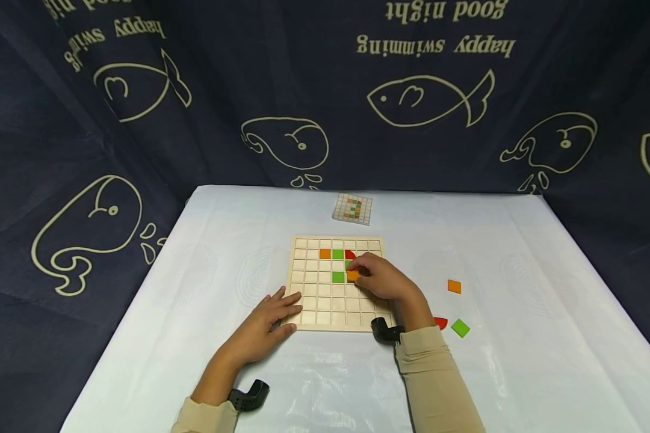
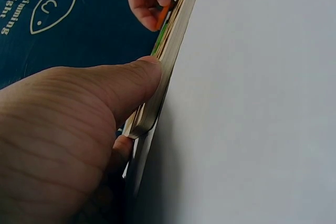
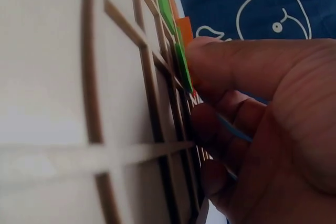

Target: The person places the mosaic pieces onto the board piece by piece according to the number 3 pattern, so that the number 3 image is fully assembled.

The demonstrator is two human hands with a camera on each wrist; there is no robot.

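Note:
A pale wooden grid board (image 1: 325, 304) lies on the table. My right hand (image 1: 384, 278) pinches an orange square tile (image 1: 353, 276) between thumb and fingers over a cell right of a green tile (image 1: 338, 277). In the right wrist view that orange tile (image 3: 185, 29) stands tilted up from the grid. Farther back on the board sit an orange tile (image 1: 325, 254), a green tile (image 1: 338, 254) and a red rounded tile (image 1: 349, 254); another green tile (image 1: 348, 264) is partly hidden by my fingers. My left hand (image 1: 260, 328) rests at the board's front left corner, fingers spread, thumb (image 2: 139, 77) against its edge.
Right of the board lie a loose orange tile (image 1: 454, 286), a green tile (image 1: 460, 328) and a red piece (image 1: 440, 323) partly covered by my right wrist. Behind the board is a small pattern card (image 1: 352, 208). A dark curtain (image 1: 325, 90) hangs behind the white table (image 1: 520, 373).

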